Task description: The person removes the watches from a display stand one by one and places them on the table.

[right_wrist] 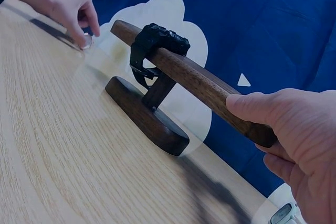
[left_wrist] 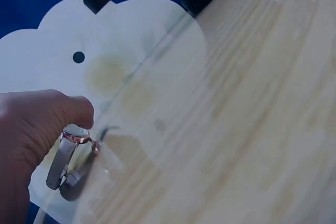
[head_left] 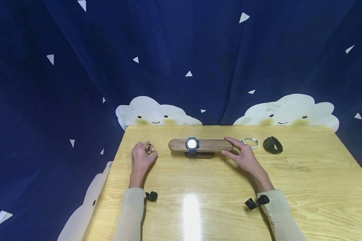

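Note:
My left hand [head_left: 141, 158] is at the left of the table, thumb and fingers pinching a small rose-gold wristwatch [head_left: 151, 148]. In the left wrist view the watch's grey strap [left_wrist: 62, 161] forms a loop below my thumb. My right hand [head_left: 242, 154] grips the right end of a dark wooden watch stand [head_left: 212, 145], thumb at the near side of its bar. A black sports watch [head_left: 192, 144] is looped round that bar, left of its middle, with its face turned toward me. The stand's oval base [right_wrist: 149, 119] sits below the bar.
Right of the stand lie a white-banded watch [head_left: 251, 143], close behind my right hand, and a bulky black watch [head_left: 273, 145]. The pale wooden table [head_left: 217, 197] ends at a dark blue curtain [head_left: 169, 40] with white triangles and clouds.

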The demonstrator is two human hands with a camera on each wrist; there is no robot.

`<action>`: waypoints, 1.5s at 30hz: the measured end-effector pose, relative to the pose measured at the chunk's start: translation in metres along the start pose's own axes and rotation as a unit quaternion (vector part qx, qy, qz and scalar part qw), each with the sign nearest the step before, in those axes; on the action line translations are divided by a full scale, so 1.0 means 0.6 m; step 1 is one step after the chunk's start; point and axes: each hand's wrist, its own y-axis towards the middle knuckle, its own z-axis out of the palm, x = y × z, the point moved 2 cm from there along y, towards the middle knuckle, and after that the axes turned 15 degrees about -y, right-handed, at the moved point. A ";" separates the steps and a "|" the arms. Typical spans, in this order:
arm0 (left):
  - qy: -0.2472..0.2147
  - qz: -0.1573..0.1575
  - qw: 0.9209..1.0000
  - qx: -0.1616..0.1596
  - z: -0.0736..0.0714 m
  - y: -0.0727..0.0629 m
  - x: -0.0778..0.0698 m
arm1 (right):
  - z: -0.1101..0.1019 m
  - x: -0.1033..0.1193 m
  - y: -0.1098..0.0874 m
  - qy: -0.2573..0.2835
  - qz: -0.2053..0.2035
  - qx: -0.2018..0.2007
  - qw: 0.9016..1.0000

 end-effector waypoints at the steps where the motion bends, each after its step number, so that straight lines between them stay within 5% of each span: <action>1: -0.007 -0.004 1.000 -0.003 0.000 0.000 -0.001 | 0.000 0.000 0.000 0.001 0.001 0.001 1.000; 12: -0.102 0.002 0.993 -0.064 0.002 0.012 -0.041 | 0.001 -0.004 0.001 0.004 -0.005 -0.001 1.000; 19: -0.151 -0.008 0.987 -0.058 0.014 0.016 -0.085 | 0.002 -0.006 0.002 0.004 -0.010 -0.001 1.000; 30: -0.203 0.045 0.977 -0.054 0.041 0.009 -0.143 | 0.002 -0.007 0.001 0.007 -0.007 0.001 1.000; 36: -0.191 0.044 0.980 -0.021 0.059 0.000 -0.176 | 0.001 -0.005 0.001 0.007 -0.004 0.002 1.000; 45: -0.111 0.052 0.992 0.037 0.086 -0.015 -0.202 | 0.000 -0.003 0.001 0.005 -0.002 0.002 1.000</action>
